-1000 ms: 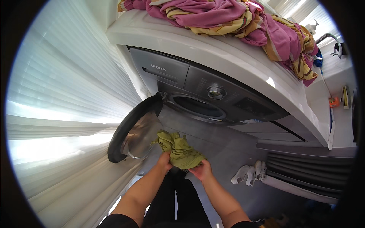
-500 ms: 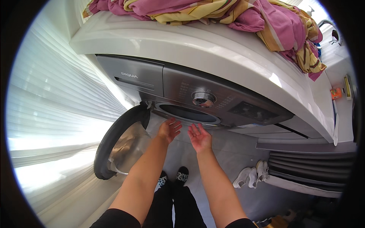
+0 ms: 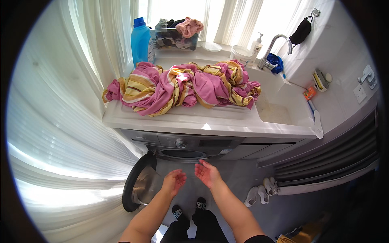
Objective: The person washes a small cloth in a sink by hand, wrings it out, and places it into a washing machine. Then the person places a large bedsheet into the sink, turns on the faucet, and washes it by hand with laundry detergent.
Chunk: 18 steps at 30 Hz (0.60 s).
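Observation:
My left hand (image 3: 175,182) and my right hand (image 3: 207,173) hang in the air, palms partly turned up, fingers apart, holding nothing. Beyond them is the front-loading washing machine (image 3: 202,142), grey, set under a white counter. Its round door (image 3: 139,182) is swung out to the left, near my left forearm. The drum opening (image 3: 182,154) lies just past my fingertips; its inside is dark. A crumpled pink, yellow and brown striped cloth (image 3: 182,87), perhaps bedding, is heaped along the counter above the machine.
On the counter stand a blue detergent bottle (image 3: 142,42) and a clear bin (image 3: 176,40) of clothes. A sink (image 3: 279,105) with a curved tap (image 3: 279,38) is at the right. White shoes (image 3: 261,192) sit on the floor at right. A sheer curtain (image 3: 69,133) hangs along the left.
The view has tilted up, bringing the whole cloth heap, bottle, bin and sink in sight. Both hands have drawn back a little from the drum opening, still without anything in them.

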### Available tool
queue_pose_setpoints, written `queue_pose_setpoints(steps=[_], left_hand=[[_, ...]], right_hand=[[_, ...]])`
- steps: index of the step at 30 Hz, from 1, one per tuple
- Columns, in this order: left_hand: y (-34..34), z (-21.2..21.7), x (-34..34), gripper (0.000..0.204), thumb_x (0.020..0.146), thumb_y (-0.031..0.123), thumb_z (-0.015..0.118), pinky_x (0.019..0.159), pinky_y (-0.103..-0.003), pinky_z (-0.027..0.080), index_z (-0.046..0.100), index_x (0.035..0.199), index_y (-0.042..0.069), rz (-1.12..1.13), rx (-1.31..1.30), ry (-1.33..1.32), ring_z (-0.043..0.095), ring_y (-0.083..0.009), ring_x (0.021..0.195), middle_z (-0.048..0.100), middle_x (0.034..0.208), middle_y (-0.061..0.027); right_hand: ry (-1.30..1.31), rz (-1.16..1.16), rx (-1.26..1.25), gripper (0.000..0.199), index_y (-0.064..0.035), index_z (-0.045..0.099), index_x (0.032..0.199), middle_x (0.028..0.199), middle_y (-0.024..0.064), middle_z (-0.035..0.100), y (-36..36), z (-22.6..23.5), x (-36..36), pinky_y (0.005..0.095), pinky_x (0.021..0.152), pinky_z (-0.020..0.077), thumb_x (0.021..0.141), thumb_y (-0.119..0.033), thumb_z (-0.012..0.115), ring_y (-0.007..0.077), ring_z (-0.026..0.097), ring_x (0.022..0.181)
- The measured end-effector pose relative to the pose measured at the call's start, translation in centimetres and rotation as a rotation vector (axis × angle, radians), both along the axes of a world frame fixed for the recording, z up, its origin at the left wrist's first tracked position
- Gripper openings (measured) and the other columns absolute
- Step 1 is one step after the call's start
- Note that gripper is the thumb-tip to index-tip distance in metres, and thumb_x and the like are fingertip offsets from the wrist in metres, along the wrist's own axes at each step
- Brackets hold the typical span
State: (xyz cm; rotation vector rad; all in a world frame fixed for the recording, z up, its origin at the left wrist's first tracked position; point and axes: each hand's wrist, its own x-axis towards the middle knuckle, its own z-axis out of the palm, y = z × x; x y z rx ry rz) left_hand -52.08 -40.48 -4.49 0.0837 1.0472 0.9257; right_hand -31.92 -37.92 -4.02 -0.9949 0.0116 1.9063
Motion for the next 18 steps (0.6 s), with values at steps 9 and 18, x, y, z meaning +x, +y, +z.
queue_pose_setpoints(steps=[9,18], left_hand=[[11.6,18.0,12.8,0.021,0.089,0.011,0.057,0.079,-0.029,0.050,0.057,0.108,0.001,-0.093,0.603,0.215,0.062,-0.0165,0.083,0.065,0.092,-0.0090],[22.3,21.7,19.9,0.041,0.072,0.003,0.068,0.092,-0.038,0.041,0.058,0.112,0.005,0.100,1.273,1.465,0.053,-0.0291,0.106,0.057,0.111,-0.0143]], right_hand=[[-0.045,0.016,0.405,0.028,-0.0046,0.053,0.116,0.098,0.0115,0.065,9.1,16.5,10.9,0.0313,0.078,0.0519,0.091,-0.017,0.056,0.0192,0.063,0.085],[-1.458,0.069,0.963,0.060,-0.0078,0.053,0.124,0.124,0.0184,0.051,22.3,18.8,20.4,0.0418,0.095,0.0439,0.077,-0.037,0.074,0.0283,0.050,0.113]])
